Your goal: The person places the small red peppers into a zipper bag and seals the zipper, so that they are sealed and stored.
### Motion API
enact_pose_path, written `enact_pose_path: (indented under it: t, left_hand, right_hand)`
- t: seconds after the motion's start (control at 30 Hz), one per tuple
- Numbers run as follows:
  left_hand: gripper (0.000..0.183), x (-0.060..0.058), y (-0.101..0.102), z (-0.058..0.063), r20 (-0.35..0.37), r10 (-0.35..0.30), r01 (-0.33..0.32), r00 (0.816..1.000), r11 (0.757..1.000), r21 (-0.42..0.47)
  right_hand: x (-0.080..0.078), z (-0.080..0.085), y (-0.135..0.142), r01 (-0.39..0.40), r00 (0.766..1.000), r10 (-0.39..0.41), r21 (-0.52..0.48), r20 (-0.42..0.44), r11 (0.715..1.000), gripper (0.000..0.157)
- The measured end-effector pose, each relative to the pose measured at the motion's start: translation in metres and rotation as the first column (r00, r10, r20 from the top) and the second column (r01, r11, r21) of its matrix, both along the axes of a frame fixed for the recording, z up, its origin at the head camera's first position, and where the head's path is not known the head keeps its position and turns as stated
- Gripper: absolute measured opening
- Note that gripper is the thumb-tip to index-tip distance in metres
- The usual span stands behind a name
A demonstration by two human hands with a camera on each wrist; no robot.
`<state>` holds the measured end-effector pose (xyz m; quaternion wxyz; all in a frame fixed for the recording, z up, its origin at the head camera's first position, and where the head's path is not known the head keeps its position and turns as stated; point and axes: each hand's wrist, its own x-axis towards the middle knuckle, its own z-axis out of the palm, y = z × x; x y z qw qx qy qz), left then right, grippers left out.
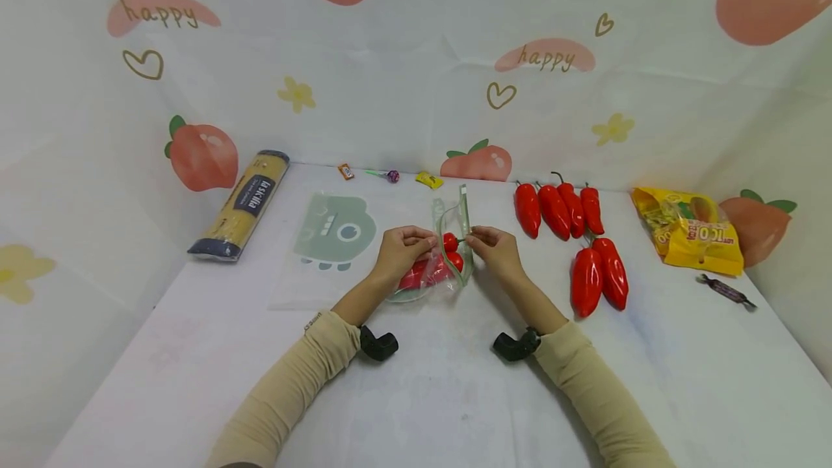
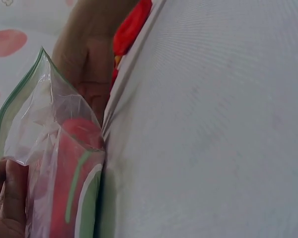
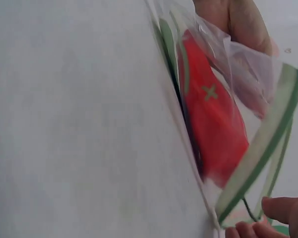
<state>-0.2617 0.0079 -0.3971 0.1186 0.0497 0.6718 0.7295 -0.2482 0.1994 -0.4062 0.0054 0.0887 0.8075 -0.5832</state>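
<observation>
A clear zip bag [image 1: 464,266] with a green-edged mouth stands propped open to the right, with red peppers [image 1: 422,274] inside it. My left hand [image 1: 401,255] pinches the bag's plastic near the mouth; its fingers [image 2: 12,191] also show in the left wrist view. At the opening, my right hand [image 1: 497,251] pinches the green stem of a red pepper [image 1: 450,242], whose body lies within the bag. The right thumb [image 3: 278,207] is by the stem in the right wrist view. Bag film partly veils the peppers.
Another bag with a green monster print [image 1: 325,230] lies flat at left, beside a spaghetti pack [image 1: 247,201]. Several red peppers [image 1: 555,211] lie right, near a yellow snack bag [image 1: 695,233] and a dark wrapped candy [image 1: 724,291]. Small sweets [image 1: 429,180] line the back.
</observation>
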Motion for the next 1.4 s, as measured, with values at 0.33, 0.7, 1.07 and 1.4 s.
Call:
enact_pose_path:
  t: [0.33, 0.7, 1.07, 1.4]
  left_hand:
    - [0.017, 0.000, -0.001, -0.001, 0.009, -0.010, 0.010, 1.000, 1.000, -0.005]
    - [0.017, 0.000, -0.001, 0.000, -0.003, -0.003, 0.003, 1.000, 1.000, 0.003]
    - [0.018, -0.001, 0.000, -0.002, -0.001, -0.010, 0.010, 1.000, 1.000, -0.006]
    - [0.018, 0.000, -0.001, -0.003, 0.002, -0.009, 0.009, 1.000, 1.000, -0.002]
  right_hand:
    - [0.025, 0.009, 0.053, 0.016, 0.990, -0.007, 0.068, -0.140, 0.998, 0.055]
    - [0.058, 0.025, 0.111, 0.347, 0.924, -0.321, 0.103, -0.208, 0.932, 0.052]
    - [0.062, 0.022, 0.133, 0.349, 0.936, -0.352, 0.135, 0.000, 0.927, 0.055]
    - [0.061, 0.015, 0.132, 0.209, 0.967, -0.238, 0.246, 0.094, 0.946, 0.058]
